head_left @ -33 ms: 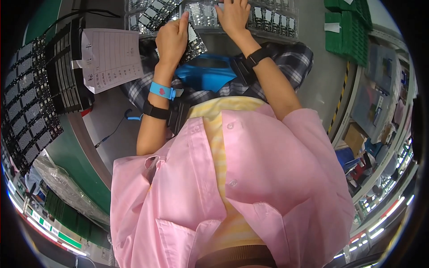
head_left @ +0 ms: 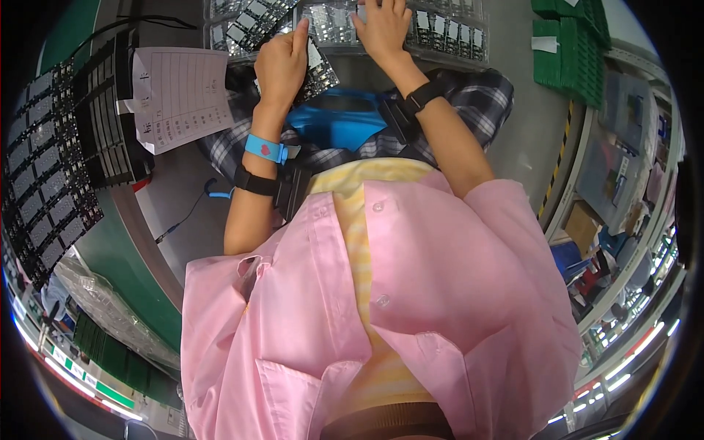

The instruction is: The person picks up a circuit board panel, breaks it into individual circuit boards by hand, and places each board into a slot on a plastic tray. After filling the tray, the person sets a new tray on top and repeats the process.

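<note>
My left hand [head_left: 281, 72] is closed around a dark panel of small circuit boards [head_left: 321, 71], its thumb pointing up along the edge. The panel lies tilted, part of it beyond the hand and part below. Over the clear plastic tray [head_left: 425, 56], my right hand [head_left: 384, 33] has its fingers bent down at the picture's top edge. Its fingertips are partly cut off, so whatever they grip cannot be made out. Rows of small boards with white patches [head_left: 453, 34] sit in the tray's compartments, right of that hand.
A black rack [head_left: 110, 117] holding board panels [head_left: 45, 172] stands at left, with a paper form [head_left: 181, 99] beside it. A blue plastic piece [head_left: 339, 125] lies by my lap. Green crates [head_left: 568, 62] are stacked at far right, near a shelf [head_left: 579, 176].
</note>
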Motion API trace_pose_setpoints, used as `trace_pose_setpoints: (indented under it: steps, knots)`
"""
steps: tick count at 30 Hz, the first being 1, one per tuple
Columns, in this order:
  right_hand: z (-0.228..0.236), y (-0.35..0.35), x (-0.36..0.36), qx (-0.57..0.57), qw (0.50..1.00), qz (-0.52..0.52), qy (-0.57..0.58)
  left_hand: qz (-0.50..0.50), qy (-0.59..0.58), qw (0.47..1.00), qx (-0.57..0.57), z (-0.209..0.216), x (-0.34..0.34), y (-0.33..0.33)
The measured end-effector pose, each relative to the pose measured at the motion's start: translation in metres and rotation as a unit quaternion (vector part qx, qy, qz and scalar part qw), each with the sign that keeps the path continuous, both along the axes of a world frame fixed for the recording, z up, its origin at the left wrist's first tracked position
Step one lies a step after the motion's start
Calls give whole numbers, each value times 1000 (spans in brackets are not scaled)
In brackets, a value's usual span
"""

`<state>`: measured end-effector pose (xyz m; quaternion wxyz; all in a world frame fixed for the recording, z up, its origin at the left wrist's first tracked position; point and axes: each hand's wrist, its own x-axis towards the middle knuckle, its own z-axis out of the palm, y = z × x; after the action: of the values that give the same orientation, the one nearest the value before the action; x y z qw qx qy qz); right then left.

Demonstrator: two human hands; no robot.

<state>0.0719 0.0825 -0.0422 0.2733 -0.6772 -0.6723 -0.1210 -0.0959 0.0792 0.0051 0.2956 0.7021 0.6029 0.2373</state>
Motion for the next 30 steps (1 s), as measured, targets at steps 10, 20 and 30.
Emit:
trace_pose_setpoints:
  steps: [10,20,30]
  knots:
    - [0,-15,0,164,986,-10,6,-34,57,997,38,2,5,-2]
    - [15,-46,-56,-181,856,-24,483,-57,0,977,204,-14,29,-6]
    - [26,-44,-54,-190,927,1,324,-44,135,986,85,-6,23,-18]
